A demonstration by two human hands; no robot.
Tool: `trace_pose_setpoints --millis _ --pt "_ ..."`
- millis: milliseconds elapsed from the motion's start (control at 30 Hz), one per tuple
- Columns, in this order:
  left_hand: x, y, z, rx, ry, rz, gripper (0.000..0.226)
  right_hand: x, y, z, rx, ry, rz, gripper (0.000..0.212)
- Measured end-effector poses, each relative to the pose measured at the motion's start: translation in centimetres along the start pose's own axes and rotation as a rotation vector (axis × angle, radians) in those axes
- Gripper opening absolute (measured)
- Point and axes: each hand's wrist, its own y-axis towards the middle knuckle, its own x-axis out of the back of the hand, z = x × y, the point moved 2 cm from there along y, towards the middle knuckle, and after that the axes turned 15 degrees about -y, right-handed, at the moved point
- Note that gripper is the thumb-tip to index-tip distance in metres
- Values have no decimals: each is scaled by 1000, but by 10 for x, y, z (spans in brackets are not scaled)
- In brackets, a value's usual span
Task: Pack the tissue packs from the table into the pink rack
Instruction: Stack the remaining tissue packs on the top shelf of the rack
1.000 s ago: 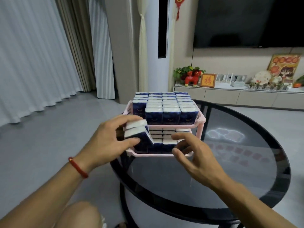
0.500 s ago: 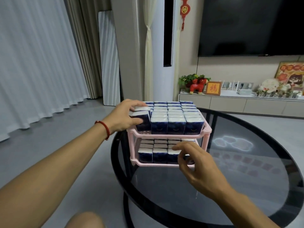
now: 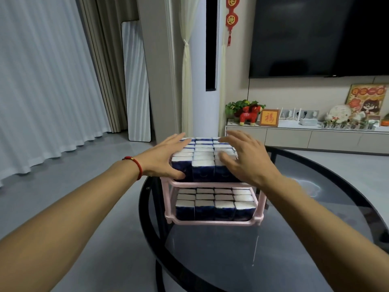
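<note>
Both hands are spread flat, fingers fairly straight and apart, holding nothing. The left hand (image 3: 166, 158) lies along the left flank of the upper block of tissue packs (image 3: 203, 159), its thumb low on the front face of the corner pack; a red bracelet (image 3: 136, 165) sits on that wrist. The right hand (image 3: 244, 159) covers the right columns from above and in front, palm down, though whether every finger actually presses the packs cannot be told.

The step in hand looks like squaring up the top tier. To do it well, press evenly inward from both sides and lightly down, so the rows close up without tipping a front pack over the low lip (the packs are soft and will bulge if squeezed hard).

Directly under the hands, the pink rack (image 3: 212, 222) carries the packs on both shelves: the upper one full beneath the palms, the lower one showing four columns below the wrists. No loose pack shows on the glass table (image 3: 305, 239) nearer the body or beyond the right hand, so the packing seems essentially finished.
</note>
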Motion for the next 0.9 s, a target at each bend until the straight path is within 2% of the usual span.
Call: trace_pose_setpoints --millis 133,233,400,700,900 --pt "5 19 -3 76 120 179 131 -18 51 -9 27 -90 399 71" --pt "5 26 -3 77 92 199 129 -25 55 -9 55 -139 533 72" --pt "2 33 3 -38 72 83 115 -27 52 -11 68 -157 544 70" --pt "1 37 16 -23 33 123 123 -25 57 -9 38 -156 506 65" --pt "2 36 22 -2 -42 131 126 -12 56 3 118 -113 428 85"
